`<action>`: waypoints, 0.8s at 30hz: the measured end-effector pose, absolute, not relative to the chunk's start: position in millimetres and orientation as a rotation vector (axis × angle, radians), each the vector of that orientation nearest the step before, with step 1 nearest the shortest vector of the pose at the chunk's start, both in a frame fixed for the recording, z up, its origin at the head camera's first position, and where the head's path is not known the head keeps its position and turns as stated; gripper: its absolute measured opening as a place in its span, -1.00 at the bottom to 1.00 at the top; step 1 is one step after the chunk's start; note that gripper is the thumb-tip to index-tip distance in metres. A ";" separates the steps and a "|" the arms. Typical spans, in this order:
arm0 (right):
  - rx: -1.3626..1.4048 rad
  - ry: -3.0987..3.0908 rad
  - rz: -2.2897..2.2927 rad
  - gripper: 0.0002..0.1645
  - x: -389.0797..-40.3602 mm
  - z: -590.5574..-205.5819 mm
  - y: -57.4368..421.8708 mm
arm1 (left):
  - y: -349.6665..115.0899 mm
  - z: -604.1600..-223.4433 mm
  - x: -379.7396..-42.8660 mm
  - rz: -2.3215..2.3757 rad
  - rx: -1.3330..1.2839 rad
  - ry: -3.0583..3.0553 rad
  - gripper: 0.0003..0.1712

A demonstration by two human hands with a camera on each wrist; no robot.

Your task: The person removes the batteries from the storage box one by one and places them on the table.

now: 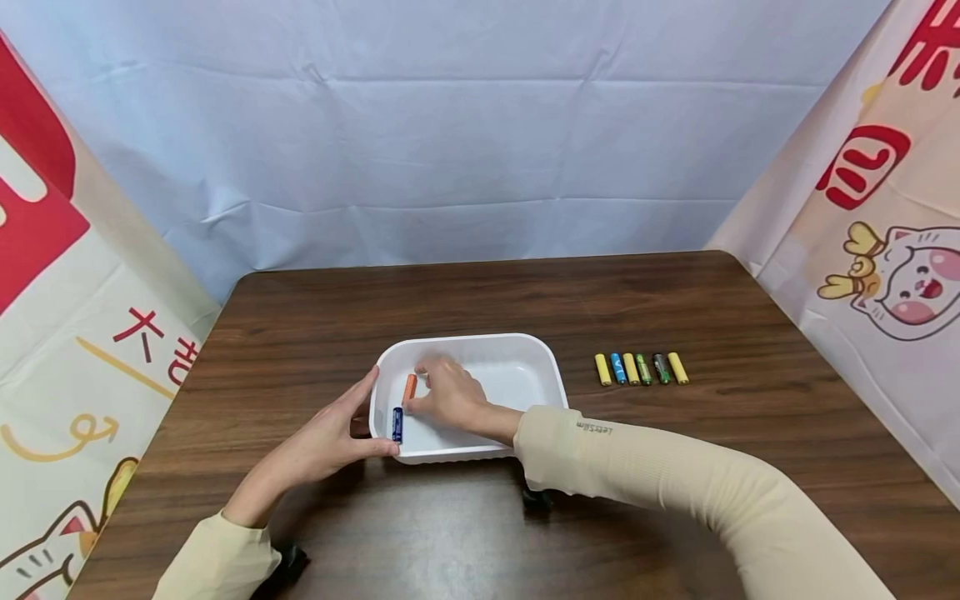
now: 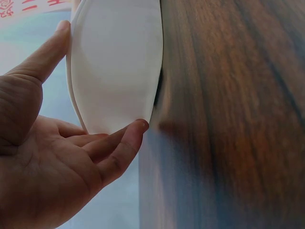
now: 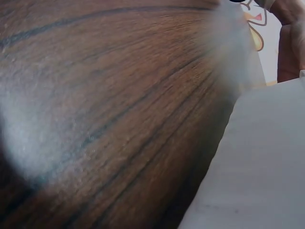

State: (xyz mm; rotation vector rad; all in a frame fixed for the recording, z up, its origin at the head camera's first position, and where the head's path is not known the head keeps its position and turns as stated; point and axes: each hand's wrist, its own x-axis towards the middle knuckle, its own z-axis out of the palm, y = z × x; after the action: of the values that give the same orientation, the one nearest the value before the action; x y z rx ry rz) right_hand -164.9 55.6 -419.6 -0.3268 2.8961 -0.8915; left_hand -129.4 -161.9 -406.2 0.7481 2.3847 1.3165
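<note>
A white plastic tray (image 1: 517,342) sits on the table, with two batteries along its left end. My left hand (image 1: 322,442) holds that end, thumb at the near corner and fingers along the outer wall. In the left wrist view, the left thumb (image 2: 52,50) meets the rim while the other fingers reach under the tray wall (image 2: 116,62). Inside the tray, my right hand (image 1: 453,396) pinches an orange battery (image 1: 409,388) end to end between thumb and fingers. Just nearer lies a dark blue battery (image 1: 397,424), close to the left thumb.
Right of the tray, several batteries stand in a row on the brown wooden table (image 1: 465,300): yellow (image 1: 603,369), blue (image 1: 618,368), green (image 1: 643,369) and dark (image 1: 661,368) ones. Behind the table hangs a pale cloth (image 1: 450,150). Printed cloths flank both sides.
</note>
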 end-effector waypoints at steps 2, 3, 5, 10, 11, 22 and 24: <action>-0.344 2.901 -0.881 -0.42 -164.7 -420.2 54.9 | -162.3 -407.0 -129.7 1.305 0.747 2.392 0.33; -0.356 2.904 -0.876 -0.44 -164.9 -420.7 54.7 | -162.5 -407.6 -129.9 1.299 0.749 2.396 0.33; -0.371 2.909 -0.860 -0.44 -165.1 -421.7 54.2 | -162.7 -409.1 -130.0 1.286 0.746 2.405 0.33; -0.378 2.919 -0.813 -0.39 -165.8 -423.6 53.0 | -162.4 -413.1 -130.1 1.269 0.736 2.418 0.35; -0.377 2.921 -0.807 -0.39 -165.9 -423.5 52.9 | -162.3 -413.3 -130.0 1.268 0.734 2.419 0.35; -0.299 2.845 -0.911 -0.63 -168.4 -413.5 54.7 | -161.7 -412.5 -133.4 1.272 0.746 2.422 0.35; -0.301 2.830 -0.963 -0.65 -168.7 -409.6 56.3 | -161.8 -412.1 -134.3 1.256 0.751 2.431 0.34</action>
State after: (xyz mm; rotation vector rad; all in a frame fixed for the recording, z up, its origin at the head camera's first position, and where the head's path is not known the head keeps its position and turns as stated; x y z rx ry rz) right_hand -168.7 56.3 -409.6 -0.3012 2.8304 -0.9629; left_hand -134.3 -161.8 -412.1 0.7505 2.4313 1.2558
